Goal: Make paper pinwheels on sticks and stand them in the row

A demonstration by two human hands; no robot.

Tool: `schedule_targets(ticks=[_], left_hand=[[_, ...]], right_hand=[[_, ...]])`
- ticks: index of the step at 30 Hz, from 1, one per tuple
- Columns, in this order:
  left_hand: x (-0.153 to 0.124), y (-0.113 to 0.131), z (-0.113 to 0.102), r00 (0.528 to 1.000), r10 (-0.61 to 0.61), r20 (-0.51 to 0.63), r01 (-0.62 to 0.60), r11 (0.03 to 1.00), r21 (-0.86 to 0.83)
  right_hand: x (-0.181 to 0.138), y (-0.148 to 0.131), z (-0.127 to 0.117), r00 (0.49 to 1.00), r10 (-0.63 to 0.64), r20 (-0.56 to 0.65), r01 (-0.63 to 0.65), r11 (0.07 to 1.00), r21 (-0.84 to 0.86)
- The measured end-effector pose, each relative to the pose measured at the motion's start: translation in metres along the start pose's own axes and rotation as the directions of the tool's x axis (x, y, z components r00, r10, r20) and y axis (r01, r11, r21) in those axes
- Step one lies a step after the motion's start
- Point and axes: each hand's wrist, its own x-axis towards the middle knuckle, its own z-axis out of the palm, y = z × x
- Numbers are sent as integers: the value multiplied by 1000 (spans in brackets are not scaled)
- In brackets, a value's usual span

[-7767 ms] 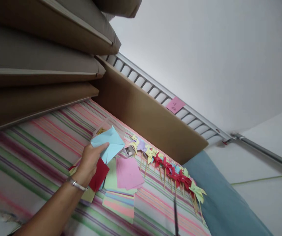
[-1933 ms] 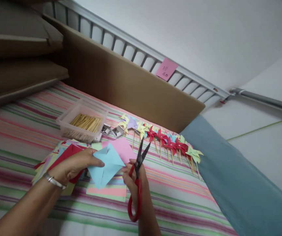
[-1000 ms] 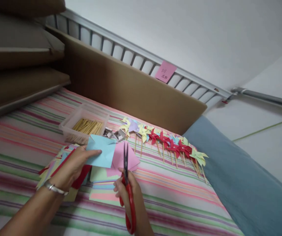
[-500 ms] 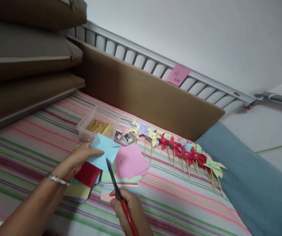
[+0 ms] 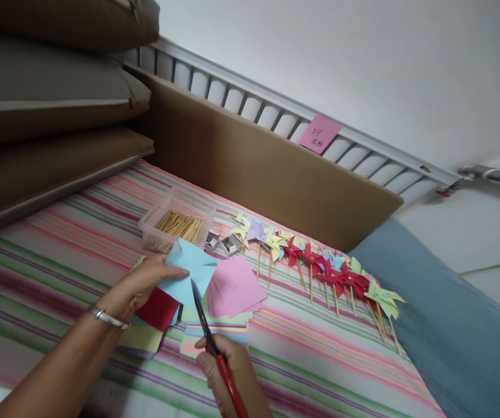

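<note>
My left hand (image 5: pixel 156 276) pinches a light blue paper square (image 5: pixel 193 270) at its left side, thumb on top. Slits show at the square's upper left and right corners. In my right hand (image 5: pixel 232 371) are red-handled scissors (image 5: pixel 208 337), their dark blades pointing up at the square's lower edge. Whether the blades are fully closed on the paper I cannot tell. Pink paper squares (image 5: pixel 234 287) lie fanned to the right, over a stack of pastel squares (image 5: pixel 226 334). Below my left hand rest a red square (image 5: pixel 158 310) and a yellow one (image 5: pixel 139 338).
A clear plastic box (image 5: pixel 149 232) of wooden sticks (image 5: pixel 180 226) stands behind the paper, beside small boxes of metal pieces (image 5: pixel 231 244). A row of paper pinwheels (image 5: pixel 313 258) lies at right. Wrapped bundles (image 5: pixel 58 128) are stacked at left; a brown board (image 5: pixel 254 162) stands behind.
The view has shifted slightly, so things sit a little further right. Both hands keep their hold on the blue square and the scissors, with the blades still at the paper's lower edge.
</note>
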Motion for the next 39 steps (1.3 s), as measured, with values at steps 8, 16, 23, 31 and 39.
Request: schedule_targets(ticks=[8, 16, 23, 31, 39], left_hand=[[-2, 1, 2, 1000, -20, 18, 21, 998, -60], [-4, 3, 3, 999, -33, 21, 35, 997, -71], [-3, 2, 3, 1000, -27, 2, 27, 997, -71], [-3, 5, 3, 999, -26, -32, 24, 997, -69], [1, -1, 3, 998, -35, 53, 35, 999, -2]], right_hand=[[2, -1, 2, 1000, 24, 1, -24, 1000, -9], [2, -4, 3, 1000, 17, -21, -17, 1000, -26], [4, -3, 4, 1000, 1, -18, -1, 1000, -6], [-1, -8, -6, 999, -44, 2, 43, 984, -171], [-8, 7, -58, 984, -160, -76, 142, 969, -201]])
